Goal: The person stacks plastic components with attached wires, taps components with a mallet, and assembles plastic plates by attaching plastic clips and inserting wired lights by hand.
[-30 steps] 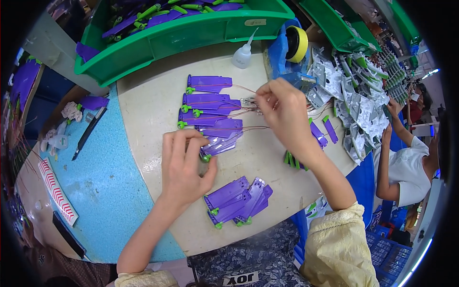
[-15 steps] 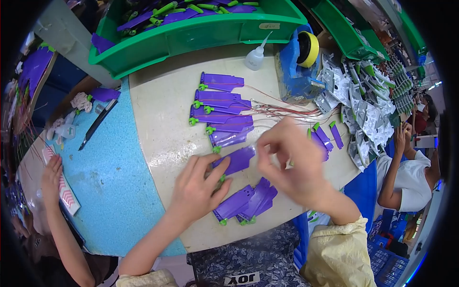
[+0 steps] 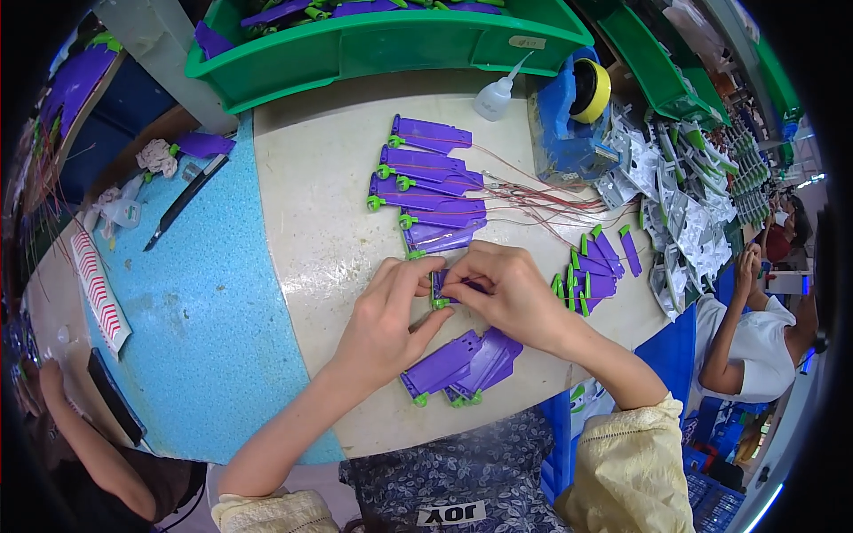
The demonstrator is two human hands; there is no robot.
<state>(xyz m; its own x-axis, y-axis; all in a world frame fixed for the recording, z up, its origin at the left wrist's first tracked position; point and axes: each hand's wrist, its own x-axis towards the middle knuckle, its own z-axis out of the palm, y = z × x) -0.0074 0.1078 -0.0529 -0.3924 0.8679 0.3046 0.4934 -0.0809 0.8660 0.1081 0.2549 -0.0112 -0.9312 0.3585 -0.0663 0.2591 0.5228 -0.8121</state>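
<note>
My left hand (image 3: pixel 386 324) and my right hand (image 3: pixel 502 289) meet over the middle of the pale table (image 3: pixel 311 186) and together grip one purple plastic part with a green tip (image 3: pixel 442 289). Most of that part is hidden under my fingers. Just beyond the hands lies a row of purple parts with green knobs (image 3: pixel 426 191), with thin red wires (image 3: pixel 542 200) trailing to the right. A small stack of purple parts (image 3: pixel 462 364) lies below my hands near the table's front edge.
A green bin (image 3: pixel 391 44) of purple and green parts stands at the back. A glue bottle (image 3: pixel 496 93), a blue holder with a yellow tape roll (image 3: pixel 586 89), more purple parts (image 3: pixel 591 271) and silver bags (image 3: pixel 675 213) lie right. Another person (image 3: pixel 755 329) sits right; a blue mat (image 3: pixel 195 293) lies left.
My hands have come together nearer the table's front edge, closing on one purple part. The person's hand that showed at the left half a second ago has drawn back toward the lower left corner.
</note>
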